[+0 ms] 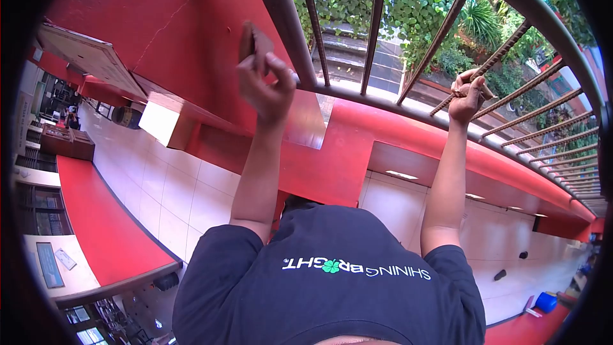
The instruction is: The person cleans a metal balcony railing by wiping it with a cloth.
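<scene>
My left hand is raised in front of the red wall, blurred, with its fingers closed on a folded brown piece of sandpaper. It is beside the thick end post of the railing, apart from the bars. On the right, my right hand is closed around one ribbed metal rod. A second brown piece of sandpaper sticks out between those fingers and wraps the rod, partly hidden by the hand.
A curved top rail carries several more rods above a red ledge. Leafy plants and steps lie beyond. Below are a tiled floor, a red counter and a blue object.
</scene>
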Available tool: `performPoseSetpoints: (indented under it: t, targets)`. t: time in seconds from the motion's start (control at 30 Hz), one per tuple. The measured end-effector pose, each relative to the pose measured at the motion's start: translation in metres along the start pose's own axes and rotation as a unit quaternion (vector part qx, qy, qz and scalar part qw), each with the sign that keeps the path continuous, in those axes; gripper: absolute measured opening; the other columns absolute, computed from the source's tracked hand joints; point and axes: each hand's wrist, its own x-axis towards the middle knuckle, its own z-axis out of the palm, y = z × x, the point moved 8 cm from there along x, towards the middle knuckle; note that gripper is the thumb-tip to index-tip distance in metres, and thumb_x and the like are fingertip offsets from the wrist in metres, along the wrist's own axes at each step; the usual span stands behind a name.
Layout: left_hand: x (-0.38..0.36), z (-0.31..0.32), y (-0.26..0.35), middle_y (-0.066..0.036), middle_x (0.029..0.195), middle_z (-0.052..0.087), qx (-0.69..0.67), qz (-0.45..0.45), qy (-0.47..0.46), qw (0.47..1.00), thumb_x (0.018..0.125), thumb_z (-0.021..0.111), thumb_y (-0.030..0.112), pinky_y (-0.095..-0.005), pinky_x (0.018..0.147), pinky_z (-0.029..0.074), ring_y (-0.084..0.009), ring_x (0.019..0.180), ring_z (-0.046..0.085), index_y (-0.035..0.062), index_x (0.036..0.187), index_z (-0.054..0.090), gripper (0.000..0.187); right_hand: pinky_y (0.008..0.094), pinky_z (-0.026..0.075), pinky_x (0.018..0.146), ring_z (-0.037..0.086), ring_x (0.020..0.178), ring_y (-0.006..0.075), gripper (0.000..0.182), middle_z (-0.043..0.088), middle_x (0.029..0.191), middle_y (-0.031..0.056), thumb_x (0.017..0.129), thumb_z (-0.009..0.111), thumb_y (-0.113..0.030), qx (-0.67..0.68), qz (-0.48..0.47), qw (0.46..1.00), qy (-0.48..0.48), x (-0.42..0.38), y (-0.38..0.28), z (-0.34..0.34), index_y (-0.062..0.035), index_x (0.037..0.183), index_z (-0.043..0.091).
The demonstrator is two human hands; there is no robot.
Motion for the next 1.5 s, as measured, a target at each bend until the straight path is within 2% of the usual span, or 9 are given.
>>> performPoseSetpoints:
  t: [0.03, 0.17, 0.47, 0.57, 1.0, 1.1, 1.17, 1.27, 1.5]
  targets:
    - [-0.001, 0.017, 0.015, -0.03, 0.131, 0.059, 0.06, 0.148, -0.023, 0.987, 0.1, 0.058, 0.008, -0.0443, 0.102, 0.056, -0.0425, 0.124, 0.06, -0.0032, 0.102, 0.048, 0.016, 0.0246, 0.039, 0.05, 0.047, 0.062, 0.0129, 0.056, 0.051, 0.083, 0.0092, 0.105, 0.052, -0.044, -0.002, 0.002, 1.0, -0.001, 0.0, 0.0, 0.0, -0.0052, 0.066, 0.04]
    - [-0.029, 0.068, -0.012, -0.029, 0.144, 0.051, 0.152, 0.185, -0.153, 0.959, 0.099, 0.058, 0.006, -0.0498, 0.107, 0.05, -0.0486, 0.134, 0.048, -0.0006, 0.101, 0.052, 0.01, 0.0264, 0.04, 0.051, 0.048, 0.061, 0.0144, 0.055, 0.053, 0.083, 0.0111, 0.107, 0.049, -0.039, 0.013, -0.012, 1.0, -0.017, 0.002, 0.0, 0.0, -0.0051, 0.065, 0.04]
    - [-0.009, 0.049, -0.003, -0.026, 0.13, 0.058, -0.037, 0.11, -0.071, 0.991, 0.097, 0.067, 0.018, -0.0475, 0.099, 0.051, -0.0428, 0.124, 0.057, -0.0016, 0.099, 0.057, 0.023, 0.0253, 0.04, 0.05, 0.048, 0.06, 0.0144, 0.056, 0.053, 0.081, 0.0108, 0.106, 0.051, -0.039, 0.004, -0.024, 1.0, -0.003, 0.001, -0.001, -0.002, -0.0045, 0.063, 0.04]
    - [-0.009, 0.052, -0.016, -0.024, 0.125, 0.051, 0.028, -0.003, -0.028, 0.999, 0.098, 0.068, 0.026, -0.0461, 0.096, 0.051, -0.038, 0.118, 0.055, -0.0045, 0.108, 0.052, 0.035, 0.025, 0.039, 0.05, 0.048, 0.06, 0.0139, 0.056, 0.053, 0.083, 0.0104, 0.106, 0.051, -0.04, -0.001, -0.03, 0.999, -0.014, 0.0, -0.004, 0.002, -0.0045, 0.064, 0.04]
    - [0.013, 0.084, -0.023, -0.037, 0.136, 0.031, 0.094, -0.039, 0.069, 0.992, 0.104, 0.053, 0.038, -0.0562, 0.106, 0.032, -0.0462, 0.124, 0.036, -0.0145, 0.132, 0.031, 0.063, 0.0265, 0.035, 0.055, 0.04, 0.063, 0.0116, 0.05, 0.048, 0.08, 0.0057, 0.104, 0.05, -0.049, -0.027, -0.017, 0.999, -0.029, -0.002, -0.004, 0.004, -0.0056, 0.079, 0.046]
    - [0.019, 0.086, -0.032, -0.032, 0.132, 0.044, 0.038, -0.065, 0.034, 0.997, 0.102, 0.056, 0.046, -0.0508, 0.103, 0.039, -0.042, 0.115, 0.049, -0.0103, 0.134, 0.033, 0.069, 0.0263, 0.036, 0.052, 0.043, 0.062, 0.0126, 0.052, 0.049, 0.081, 0.008, 0.105, 0.051, -0.045, -0.01, -0.016, 0.999, -0.027, 0.0, 0.001, -0.001, -0.0046, 0.073, 0.044]
    - [0.019, 0.096, -0.05, -0.022, 0.122, 0.052, -0.052, -0.263, -0.087, 0.959, 0.099, 0.061, 0.049, -0.0401, 0.089, 0.048, -0.0235, 0.105, 0.056, -0.0084, 0.13, 0.037, 0.07, 0.0261, 0.037, 0.05, 0.046, 0.061, 0.0135, 0.056, 0.051, 0.082, 0.0104, 0.106, 0.051, -0.042, 0.006, -0.008, 1.0, -0.023, 0.0, 0.005, -0.004, -0.0038, 0.066, 0.042]
    - [0.016, 0.096, -0.058, -0.014, 0.118, 0.054, -0.096, -0.22, -0.084, 0.967, 0.099, 0.059, 0.054, -0.0333, 0.083, 0.049, -0.0126, 0.1, 0.057, -0.0041, 0.127, 0.04, 0.068, 0.0269, 0.037, 0.052, 0.045, 0.062, 0.0136, 0.057, 0.052, 0.084, 0.011, 0.106, 0.052, -0.042, 0.008, -0.011, 1.0, -0.013, -0.001, -0.001, 0.0, -0.0036, 0.065, 0.042]
    - [0.007, 0.08, -0.048, -0.003, 0.126, 0.052, -0.349, -0.256, -0.219, 0.874, 0.105, 0.044, 0.053, -0.0326, 0.103, 0.039, -0.01, 0.114, 0.051, 0.0018, 0.142, 0.037, 0.063, 0.0273, 0.038, 0.053, 0.047, 0.063, 0.0141, 0.057, 0.055, 0.087, 0.0122, 0.106, 0.053, -0.039, 0.005, -0.048, 0.999, -0.022, -0.003, -0.005, 0.002, -0.0032, 0.063, 0.042]
